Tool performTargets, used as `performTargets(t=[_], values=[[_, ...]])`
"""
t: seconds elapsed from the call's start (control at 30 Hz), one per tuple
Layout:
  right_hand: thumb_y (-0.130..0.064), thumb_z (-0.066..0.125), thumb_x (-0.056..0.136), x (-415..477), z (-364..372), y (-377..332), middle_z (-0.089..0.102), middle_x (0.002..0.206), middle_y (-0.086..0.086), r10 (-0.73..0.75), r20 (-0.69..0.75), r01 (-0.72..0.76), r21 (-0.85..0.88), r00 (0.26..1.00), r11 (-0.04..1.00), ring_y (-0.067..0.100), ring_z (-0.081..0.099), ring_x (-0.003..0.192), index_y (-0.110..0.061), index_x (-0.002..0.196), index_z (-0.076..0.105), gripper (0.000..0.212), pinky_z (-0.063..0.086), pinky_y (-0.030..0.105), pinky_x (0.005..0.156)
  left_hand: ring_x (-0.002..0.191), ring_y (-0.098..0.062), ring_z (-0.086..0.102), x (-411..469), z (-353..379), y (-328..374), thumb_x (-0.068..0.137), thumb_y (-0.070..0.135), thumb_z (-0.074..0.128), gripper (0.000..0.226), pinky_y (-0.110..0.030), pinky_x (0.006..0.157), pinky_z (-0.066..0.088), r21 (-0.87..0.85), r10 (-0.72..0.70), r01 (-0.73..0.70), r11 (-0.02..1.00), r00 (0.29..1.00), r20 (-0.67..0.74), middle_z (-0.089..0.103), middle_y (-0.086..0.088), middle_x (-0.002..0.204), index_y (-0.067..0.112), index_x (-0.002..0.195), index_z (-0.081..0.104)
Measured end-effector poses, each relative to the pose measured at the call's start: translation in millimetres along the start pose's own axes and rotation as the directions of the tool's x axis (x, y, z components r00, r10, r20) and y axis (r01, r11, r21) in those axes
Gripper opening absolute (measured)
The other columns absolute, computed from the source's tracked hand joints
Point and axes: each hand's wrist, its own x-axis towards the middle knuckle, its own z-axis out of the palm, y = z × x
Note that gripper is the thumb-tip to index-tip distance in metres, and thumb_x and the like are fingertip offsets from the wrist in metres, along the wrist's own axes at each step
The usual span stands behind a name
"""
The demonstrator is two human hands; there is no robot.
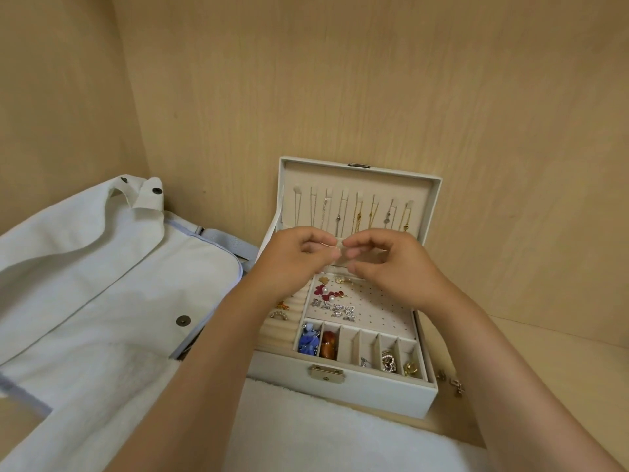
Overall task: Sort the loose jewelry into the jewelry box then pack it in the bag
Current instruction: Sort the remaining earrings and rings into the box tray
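A white jewelry box [367,393] stands open in front of me, its lid [432,206] upright with several chains hanging inside. Earrings sit on the perforated pad [377,311], and small compartments along the front hold blue, amber and gold pieces. My left hand [292,257] and my right hand [388,267] meet above the box's back half. Their fingertips pinch one tiny pale piece of jewelry [338,249] between them; its shape is too small to tell. A pale fabric bag [102,277] lies to the left of the box.
A few loose metal pieces [454,383] lie on the wooden surface right of the box. A white fluffy cloth [323,434] lies under the box's front. Wooden walls enclose the back and left.
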Motion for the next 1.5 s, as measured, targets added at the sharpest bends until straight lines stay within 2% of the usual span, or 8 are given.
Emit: performTargets(t=[0.13, 0.37, 0.47, 0.57, 0.77, 0.9, 1.07, 1.5], values=[[-0.009, 0.085, 0.074, -3.6, -2.6, -9.4, 0.076, 0.091, -0.002, -0.059, -0.005, 0.059, 0.124, 0.998, 0.991, -0.002, 0.067, 0.072, -0.017, 0.099, 0.076, 0.028, 0.053, 0.016, 0.07, 0.071, -0.006, 0.065, -0.4, 7.5, 5.4, 0.084, 0.026, 0.077, 0.012, -0.022, 0.068, 0.052, -0.037, -0.027, 0.026, 0.999, 1.0, -0.009, 0.074, -0.001, 0.086, 0.02, 0.092, 0.071], [-0.011, 0.083, 0.078, -5.5, -4.2, -5.0, 0.075, 0.077, -0.003, -0.024, -0.116, 0.045, 0.189, 0.993, 0.981, -0.001, 0.064, 0.06, -0.013, 0.091, 0.079, 0.014, 0.048, 0.013, 0.057, 0.072, -0.004, 0.065, -0.8, 14.1, 6.0, 0.092, 0.035, 0.066, 0.014, -0.023, 0.069, 0.048, 0.0, -0.01, 0.01, 1.0, 1.0, -0.011, 0.075, 0.007, 0.08, 0.025, 0.094, 0.075], [-0.015, 0.085, 0.075, -6.4, -7.0, 1.8, 0.076, 0.078, -0.008, 0.022, -0.102, -0.015, 0.07, 0.995, 0.997, -0.001, 0.067, 0.067, -0.021, 0.089, 0.08, 0.015, 0.054, 0.017, 0.066, 0.083, -0.001, 0.063, 0.3, 12.5, 1.9, 0.094, 0.033, 0.063, 0.012, -0.023, 0.077, 0.049, 0.208, 0.058, -0.059, 0.976, 0.998, 0.01, 0.072, 0.015, 0.087, 0.029, 0.092, 0.074], [-0.021, 0.086, 0.075, -7.8, -8.6, 10.1, 0.074, 0.075, -0.016, 0.088, -0.053, -0.095, -0.129, 0.995, 0.987, -0.001, 0.068, 0.073, -0.031, 0.081, 0.078, 0.015, 0.057, 0.024, 0.076, 0.085, 0.004, 0.058, -0.3, 10.7, -2.6, 0.094, 0.031, 0.063, 0.013, -0.019, 0.08, 0.047, 0.461, 0.107, -0.127, 0.878, 0.992, 0.07, 0.065, 0.019, 0.091, 0.029, 0.099, 0.074], [-0.029, 0.083, 0.078, -10.0, -1.3, 14.1, 0.072, 0.083, -0.017, 0.027, 0.008, -0.022, -0.346, 1.0, 0.938, -0.001, 0.066, 0.081, -0.035, 0.084, 0.076, 0.011, 0.058, 0.034, 0.08, 0.102, -0.006, 0.057, 2.5, 12.0, -9.3, 0.093, 0.025, 0.061, 0.018, -0.035, 0.093, 0.05, 0.61, 0.112, -0.198, 0.767, 0.978, 0.177, 0.068, 0.014, 0.104, 0.031, 0.104, 0.075], [-0.034, 0.079, 0.081, -10.6, 4.8, 12.6, 0.071, 0.086, -0.017, -0.03, 0.007, 0.03, -0.432, 1.0, 0.901, 0.001, 0.065, 0.083, -0.034, 0.088, 0.075, 0.008, 0.058, 0.035, 0.077, 0.099, -0.009, 0.059, 4.1, 13.9, -10.8, 0.094, 0.024, 0.06, 0.021, -0.037, 0.091, 0.051, 0.625, 0.097, -0.208, 0.752, 0.973, 0.207, 0.07, 0.01, 0.106, 0.032, 0.105, 0.075], [-0.035, 0.074, 0.084, -11.8, 7.6, 5.8, 0.069, 0.089, -0.016, -0.069, 0.037, 0.078, -0.53, 0.997, 0.845, 0.004, 0.061, 0.084, -0.034, 0.09, 0.075, 0.006, 0.055, 0.032, 0.076, 0.093, -0.005, 0.058, 1.7, 12.5, -11.2, 0.094, 0.021, 0.06, 0.023, -0.026, 0.087, 0.049, 0.596, 0.095, -0.198, 0.778, 0.975, 0.2, 0.07, 0.011, 0.109, 0.029, 0.11, 0.074], [-0.029, 0.073, 0.085, -8.3, 0.2, 8.6, 0.07, 0.087, -0.018, 0.053, 0.131, 0.012, -0.453, 0.99, 0.891, -0.003, 0.063, 0.082, -0.034, 0.095, 0.077, 0.011, 0.056, 0.03, 0.082, 0.101, -0.006, 0.053, 2.5, 12.3, -14.3, 0.093, 0.026, 0.06, 0.026, -0.032, 0.094, 0.047, 0.624, 0.113, -0.223, 0.749, 0.971, 0.21, 0.068, 0.01, 0.112, 0.034, 0.116, 0.071]])
